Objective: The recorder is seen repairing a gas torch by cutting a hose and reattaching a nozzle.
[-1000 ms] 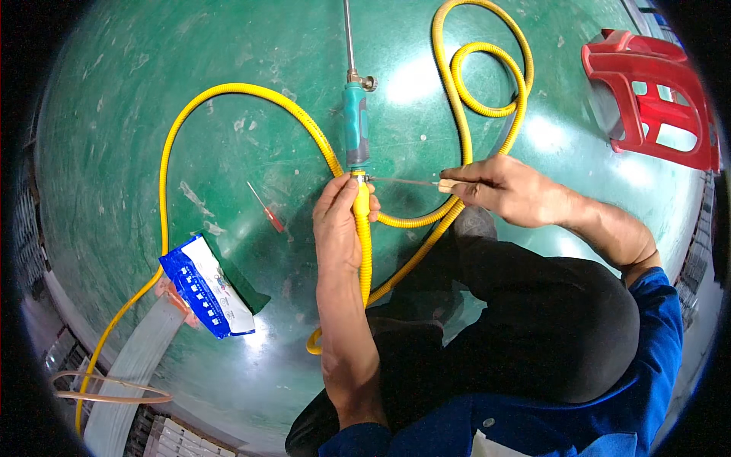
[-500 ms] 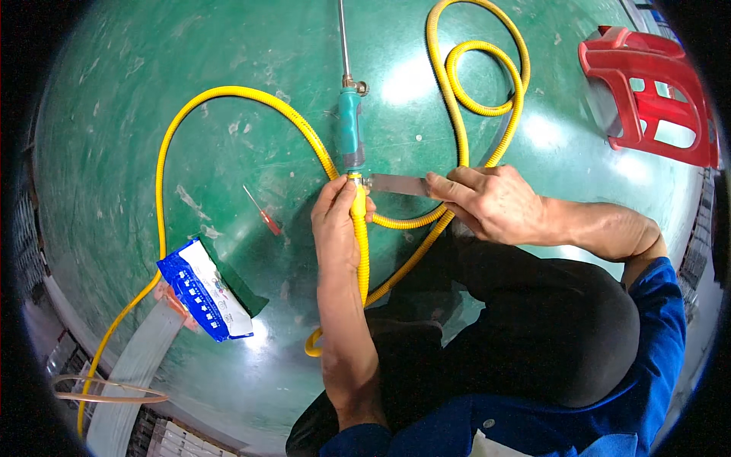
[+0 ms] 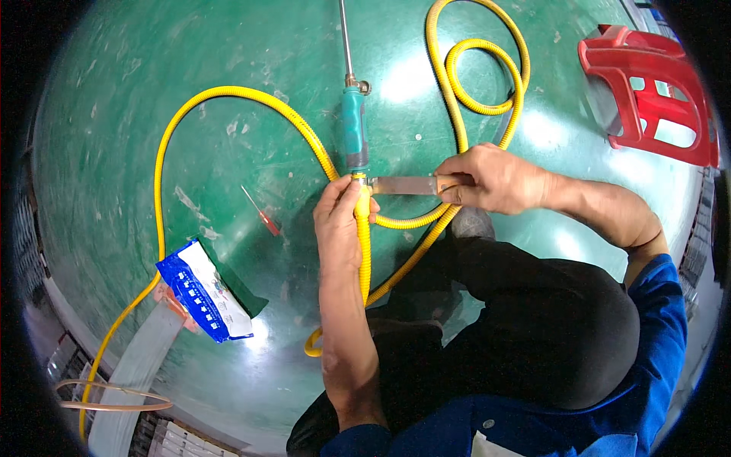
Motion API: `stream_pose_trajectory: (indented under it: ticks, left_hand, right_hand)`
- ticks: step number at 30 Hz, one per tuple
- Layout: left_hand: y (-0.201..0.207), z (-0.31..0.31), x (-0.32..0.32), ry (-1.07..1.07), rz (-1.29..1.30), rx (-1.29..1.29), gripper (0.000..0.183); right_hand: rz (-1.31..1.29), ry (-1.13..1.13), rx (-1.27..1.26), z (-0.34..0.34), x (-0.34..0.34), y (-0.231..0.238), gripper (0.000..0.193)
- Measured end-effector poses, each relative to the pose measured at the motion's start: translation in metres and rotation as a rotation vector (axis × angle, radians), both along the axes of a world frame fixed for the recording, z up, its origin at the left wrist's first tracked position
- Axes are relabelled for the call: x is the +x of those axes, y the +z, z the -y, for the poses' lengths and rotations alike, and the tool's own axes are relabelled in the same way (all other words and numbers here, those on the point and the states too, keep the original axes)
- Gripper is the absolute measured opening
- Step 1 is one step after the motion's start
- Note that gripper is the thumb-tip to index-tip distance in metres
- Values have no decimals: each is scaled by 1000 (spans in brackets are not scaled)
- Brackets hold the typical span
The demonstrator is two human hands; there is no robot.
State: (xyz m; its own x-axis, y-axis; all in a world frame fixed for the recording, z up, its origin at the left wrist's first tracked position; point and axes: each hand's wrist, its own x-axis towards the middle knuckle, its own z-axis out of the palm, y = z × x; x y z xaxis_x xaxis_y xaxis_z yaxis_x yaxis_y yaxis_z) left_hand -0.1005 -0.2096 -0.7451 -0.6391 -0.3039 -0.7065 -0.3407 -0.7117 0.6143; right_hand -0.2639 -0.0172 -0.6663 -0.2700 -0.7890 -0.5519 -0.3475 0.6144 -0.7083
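1. The hose (image 3: 364,251) (yellow and ribbed) is in front of the person, one end meeting the base of the teal handle (image 3: 354,126).
2. The left hand (image 3: 337,221) has its fingers clamped on the hose just below that joint.
3. The right hand (image 3: 502,180) has its fingers clamped on the grip of a flat blade (image 3: 405,185), its tip at the joint's metal fitting (too small to tell whether they touch).
4. A metal rod (image 3: 346,46) extends from the handle's far end.
5. On the green floor (image 3: 251,160), a screwdriver (image 3: 266,221) lies near a blue-and-white bag (image 3: 204,293).
6. A red stool (image 3: 624,72) is at far right.
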Motion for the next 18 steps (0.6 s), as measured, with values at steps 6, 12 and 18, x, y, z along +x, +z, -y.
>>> stream_pose_trajectory:
  ticks: [6, 12, 18]
  left_hand:
    - [-4, 2, 1, 7, 39, -35, 24]
    - [1, 6, 0, 12, 20, 5, 21]
    - [-3, 3, 0, 16, 20, 7, 22]
  right_hand:
    - [-599, 186, -251, -12, 23, -17, 25]
    - [553, -507, 256, 2, 33, 5, 34]
    - [657, -499, 462, 2, 10, -10, 37]
